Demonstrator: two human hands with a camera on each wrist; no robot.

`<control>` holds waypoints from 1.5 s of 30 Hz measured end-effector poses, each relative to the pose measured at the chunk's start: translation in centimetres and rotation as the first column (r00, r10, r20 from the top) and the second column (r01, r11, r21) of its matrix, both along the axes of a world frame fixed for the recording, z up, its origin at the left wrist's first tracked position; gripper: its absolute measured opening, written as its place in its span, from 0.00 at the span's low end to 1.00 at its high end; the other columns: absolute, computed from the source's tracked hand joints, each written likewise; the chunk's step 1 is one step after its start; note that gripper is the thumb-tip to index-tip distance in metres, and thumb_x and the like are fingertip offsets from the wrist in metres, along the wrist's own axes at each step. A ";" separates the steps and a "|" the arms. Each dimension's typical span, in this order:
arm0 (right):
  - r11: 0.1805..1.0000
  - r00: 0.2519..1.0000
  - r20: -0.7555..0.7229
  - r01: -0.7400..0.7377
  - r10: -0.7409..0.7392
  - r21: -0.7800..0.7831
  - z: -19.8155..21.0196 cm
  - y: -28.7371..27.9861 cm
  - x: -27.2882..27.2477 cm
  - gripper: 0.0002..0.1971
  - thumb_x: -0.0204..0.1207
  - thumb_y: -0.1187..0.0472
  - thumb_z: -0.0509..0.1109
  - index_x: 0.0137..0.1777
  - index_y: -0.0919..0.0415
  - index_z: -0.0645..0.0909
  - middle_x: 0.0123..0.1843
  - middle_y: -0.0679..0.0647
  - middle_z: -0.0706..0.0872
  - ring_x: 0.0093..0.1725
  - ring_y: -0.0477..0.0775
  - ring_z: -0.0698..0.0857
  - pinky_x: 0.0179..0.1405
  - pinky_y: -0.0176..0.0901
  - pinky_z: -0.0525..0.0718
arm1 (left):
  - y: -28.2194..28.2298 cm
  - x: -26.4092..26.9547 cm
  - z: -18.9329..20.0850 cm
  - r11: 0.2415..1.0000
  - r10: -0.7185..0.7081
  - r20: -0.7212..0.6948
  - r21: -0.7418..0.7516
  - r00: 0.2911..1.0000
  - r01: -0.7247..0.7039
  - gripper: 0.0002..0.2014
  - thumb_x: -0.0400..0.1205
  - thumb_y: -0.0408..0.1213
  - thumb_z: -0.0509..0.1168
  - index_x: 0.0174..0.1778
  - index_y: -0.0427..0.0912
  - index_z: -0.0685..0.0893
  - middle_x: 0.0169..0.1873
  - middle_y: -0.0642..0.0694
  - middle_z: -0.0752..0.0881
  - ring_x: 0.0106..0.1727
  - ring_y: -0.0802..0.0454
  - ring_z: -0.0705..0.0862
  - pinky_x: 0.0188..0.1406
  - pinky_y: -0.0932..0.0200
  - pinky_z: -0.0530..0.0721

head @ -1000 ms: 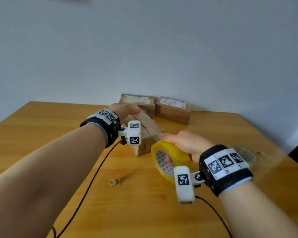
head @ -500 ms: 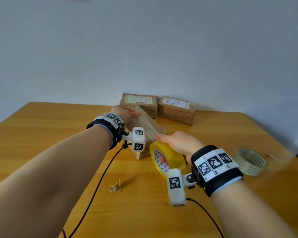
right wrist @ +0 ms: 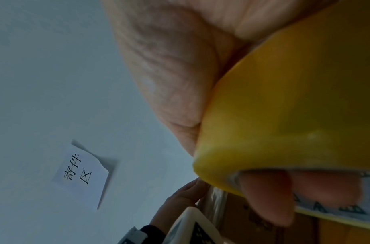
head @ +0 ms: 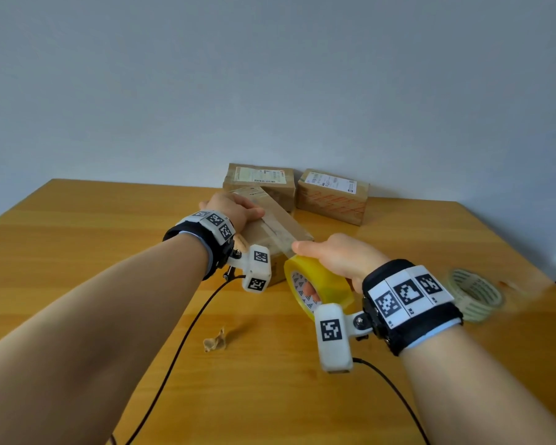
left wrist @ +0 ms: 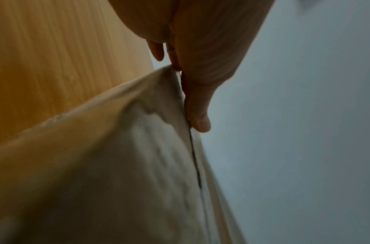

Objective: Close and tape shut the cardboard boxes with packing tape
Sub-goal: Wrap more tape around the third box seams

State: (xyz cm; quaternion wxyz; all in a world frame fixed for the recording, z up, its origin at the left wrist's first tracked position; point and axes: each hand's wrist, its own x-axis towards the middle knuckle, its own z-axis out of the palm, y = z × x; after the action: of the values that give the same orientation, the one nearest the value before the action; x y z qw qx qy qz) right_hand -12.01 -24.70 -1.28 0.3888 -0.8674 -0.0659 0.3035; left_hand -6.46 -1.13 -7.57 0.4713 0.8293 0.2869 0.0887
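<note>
A long brown cardboard box point(head: 283, 228) lies slantwise mid-table, a clear strip of tape point(head: 275, 234) running along its top seam. My left hand point(head: 235, 208) holds its far end, thumb on top; the left wrist view shows the thumb point(left wrist: 197, 113) pressed along the seam of the box point(left wrist: 117, 165). My right hand point(head: 337, 258) grips a yellow roll of packing tape point(head: 318, 284) at the box's near end, fingers through its core. In the right wrist view the roll point(right wrist: 294, 107) fills the frame, with fingertips point(right wrist: 267, 198) inside the core.
Two closed labelled cardboard boxes point(head: 260, 183) point(head: 333, 195) stand against the wall at the back. A second, pale tape roll point(head: 474, 292) lies on the wooden table point(head: 77, 252) at right. A crumpled tape scrap point(head: 215, 340) lies near the front. Cables trail from both wrists.
My right hand has carried the yellow roll a little toward me and to the left along the box. The left hand stays on the far end.
</note>
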 end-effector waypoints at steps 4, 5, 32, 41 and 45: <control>1.000 1.000 0.004 0.006 -0.006 0.017 0.1 0.0 -0.1 0.28 0.86 0.42 0.67 0.63 0.72 0.78 0.38 0.65 0.93 0.27 0.57 0.89 0.28 0.41 0.89 | -1.0 -1.2 0.9 0.995 -0.021 0.019 0.102 1.000 0.019 0.12 0.65 0.60 0.80 0.35 0.58 0.91 0.49 0.51 0.84 0.61 0.48 0.71 0.53 0.54 0.70; 1.000 1.000 0.004 0.009 -0.009 0.022 0.1 0.0 -0.1 0.28 0.86 0.42 0.67 0.64 0.72 0.78 0.38 0.65 0.93 0.27 0.57 0.89 0.28 0.41 0.89 | -1.0 -1.3 1.0 0.991 -0.028 0.024 0.135 0.999 0.025 0.12 0.67 0.59 0.80 0.38 0.58 0.89 0.48 0.51 0.84 0.60 0.48 0.69 0.50 0.54 0.69; 0.992 1.000 -0.031 0.009 -0.005 0.129 0.0 0.3 -1.5 0.25 0.86 0.42 0.67 0.54 0.68 0.82 0.42 0.66 0.94 0.43 0.67 0.92 0.58 0.56 0.90 | -5.3 -6.6 2.3 0.277 -0.504 -0.599 0.570 0.622 0.774 0.35 0.91 0.45 0.52 0.87 0.55 0.36 0.87 0.53 0.36 0.87 0.51 0.38 0.84 0.34 0.41; 0.969 0.998 0.061 -0.018 0.003 0.247 0.0 -0.4 -1.7 0.34 0.66 0.32 0.80 0.58 0.62 0.88 0.52 0.61 0.94 0.57 0.67 0.92 0.67 0.65 0.87 | -4.5 -7.5 5.1 0.394 -0.640 -0.416 0.544 0.646 0.741 0.30 0.91 0.37 0.50 0.88 0.56 0.48 0.87 0.51 0.50 0.88 0.47 0.49 0.86 0.47 0.51; 0.845 0.992 0.128 -0.060 -0.010 0.531 2.9 -0.7 -2.0 0.21 0.83 0.44 0.71 0.60 0.62 0.88 0.43 0.61 0.93 0.46 0.60 0.92 0.60 0.61 0.88 | -3.7 -8.2 9.8 0.478 -0.692 -0.294 0.498 0.660 0.723 0.22 0.91 0.39 0.54 0.81 0.57 0.67 0.70 0.53 0.78 0.66 0.48 0.80 0.60 0.51 0.82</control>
State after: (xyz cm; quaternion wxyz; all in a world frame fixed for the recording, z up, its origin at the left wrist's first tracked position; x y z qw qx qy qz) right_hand -13.99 -25.39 1.60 0.6057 -0.7415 -0.1835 0.2229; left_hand -14.63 -4.82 2.18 0.1832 0.9755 -0.1094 -0.0525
